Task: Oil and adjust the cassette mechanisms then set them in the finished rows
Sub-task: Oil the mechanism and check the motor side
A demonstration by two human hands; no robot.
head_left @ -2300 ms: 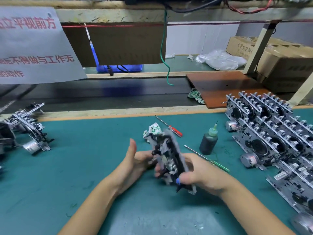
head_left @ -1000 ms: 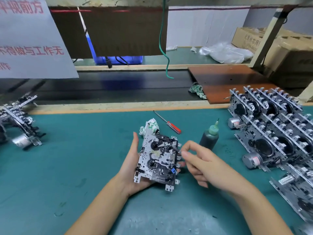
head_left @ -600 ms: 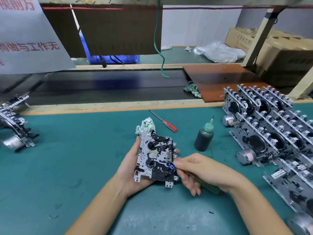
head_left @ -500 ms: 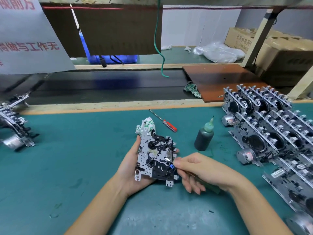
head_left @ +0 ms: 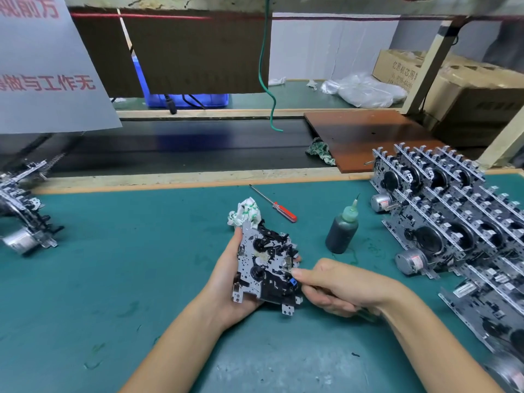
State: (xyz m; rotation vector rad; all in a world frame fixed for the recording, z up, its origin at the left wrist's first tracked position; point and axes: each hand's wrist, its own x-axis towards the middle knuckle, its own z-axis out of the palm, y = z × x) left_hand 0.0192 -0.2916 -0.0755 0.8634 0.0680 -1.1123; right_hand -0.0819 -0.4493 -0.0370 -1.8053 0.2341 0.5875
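My left hand [head_left: 224, 282] cradles a cassette mechanism [head_left: 263, 265] from the left and below, its silver and black face turned up, just above the green mat. My right hand [head_left: 340, 287] grips a green-handled screwdriver [head_left: 367, 316], mostly hidden in the fist, and its fingertips touch the mechanism's right edge by a small blue part. Rows of finished mechanisms [head_left: 442, 222] stand on edge at the right. A dark oil bottle [head_left: 341, 232] with a green nozzle stands upright between them and my hands.
A red-handled screwdriver [head_left: 283, 212] and a crumpled rag [head_left: 245, 212] lie just behind the held mechanism. More mechanisms [head_left: 22, 219] sit at the far left. A black conveyor belt [head_left: 184, 148], a brown board [head_left: 368, 134] and a hanging green wire [head_left: 268, 80] lie beyond the mat's edge.
The mechanism was turned face up in my left hand. My right hand let go of it, took the green screwdriver off the mat and brought it to the mechanism's right edge.
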